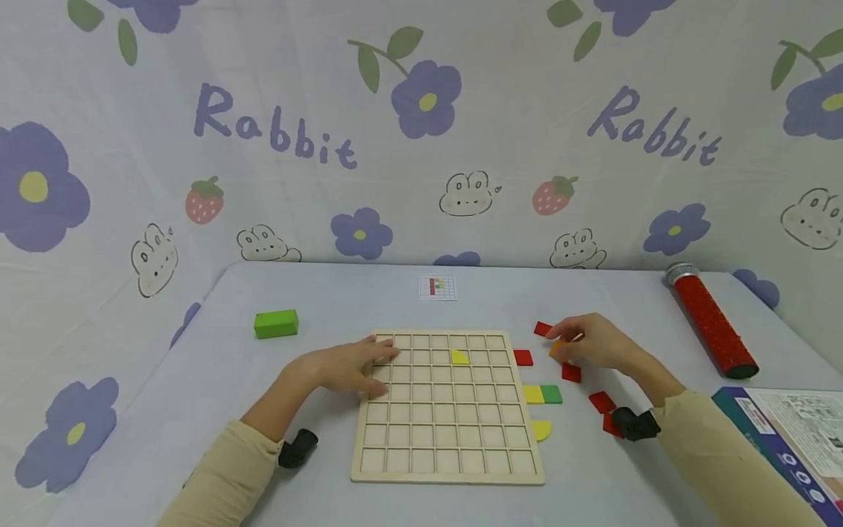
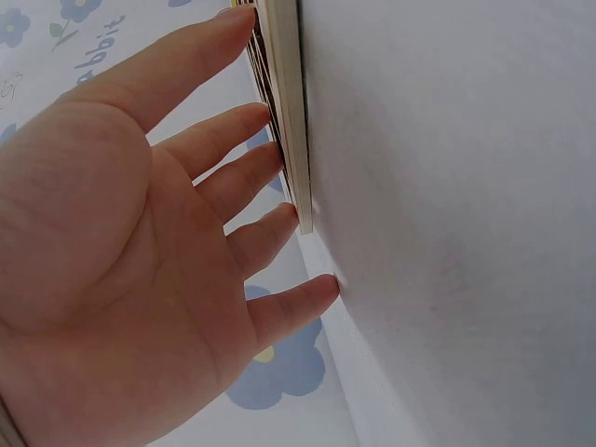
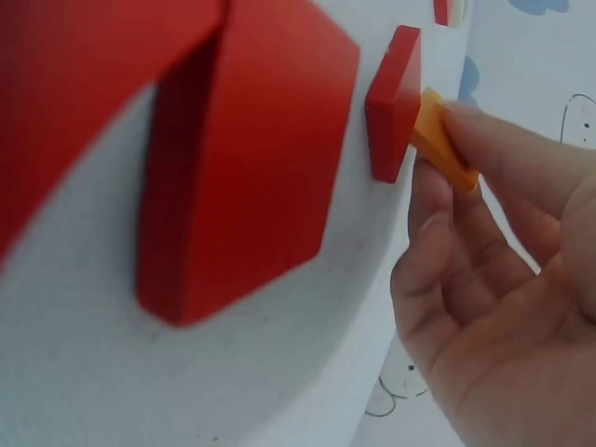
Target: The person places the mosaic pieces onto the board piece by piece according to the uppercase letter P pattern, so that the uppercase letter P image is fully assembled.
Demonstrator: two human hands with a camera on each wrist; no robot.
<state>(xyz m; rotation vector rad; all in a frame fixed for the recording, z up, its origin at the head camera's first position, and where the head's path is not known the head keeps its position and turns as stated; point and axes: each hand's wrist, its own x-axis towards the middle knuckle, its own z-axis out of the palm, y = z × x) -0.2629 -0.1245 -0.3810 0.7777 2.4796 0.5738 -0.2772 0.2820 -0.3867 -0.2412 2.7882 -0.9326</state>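
A wooden grid board (image 1: 448, 459) lies flat in the middle of the table, with a yellow piece (image 1: 459, 357) with one rounded corner in a cell near its top. My left hand (image 1: 352, 364) rests at the board's upper left edge, fingers spread. In the left wrist view, its fingertips (image 2: 251, 116) meet the board's side (image 2: 291, 121). Thumb and fingers of my right hand (image 1: 593, 340) pinch an orange tile (image 3: 445, 144), right of the board. Red tiles (image 1: 571, 373) lie around that hand, one (image 3: 396, 102) close beside the orange tile in the right wrist view.
Along the board's right edge are a red tile (image 1: 523, 358), a yellow tile (image 1: 533, 394), a green tile (image 1: 551, 394) and a yellow rounded piece (image 1: 541, 430). A pattern card (image 1: 437, 288) lies behind. Further out are a green block (image 1: 276, 323), a red tube (image 1: 714, 322) and a box (image 1: 790, 439).
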